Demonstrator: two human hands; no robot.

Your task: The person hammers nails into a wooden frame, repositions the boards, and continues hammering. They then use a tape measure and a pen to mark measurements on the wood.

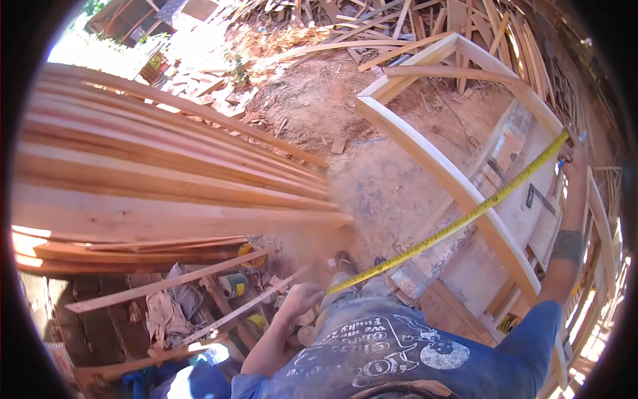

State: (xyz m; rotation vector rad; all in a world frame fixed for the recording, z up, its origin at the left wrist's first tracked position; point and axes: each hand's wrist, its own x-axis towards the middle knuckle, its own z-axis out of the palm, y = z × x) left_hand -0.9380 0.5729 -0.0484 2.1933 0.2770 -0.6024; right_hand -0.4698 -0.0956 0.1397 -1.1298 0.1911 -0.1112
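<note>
A yellow measuring tape [432, 239] is stretched slantwise over a pale wooden frame [435, 154]. My left hand [303, 299], near my waist, is closed at the tape's lower end; whether the case is in it cannot be made out. At the right side of the frame, my right hand [568, 154] is closed on the other end of the tape. A small blue item shows by its fingers, perhaps a pen. Under the tape, inside the frame's outline, a dark carpenter's square [539, 199] lies on the workbench [506, 234].
A large stack of long boards [153, 179] fills the left side. Scrap wood [425, 20] is heaped at the back on reddish soil [299, 100]. Below the stack are crumpled cloth [169, 306], a can [232, 284] and a loose wooden strip [166, 280].
</note>
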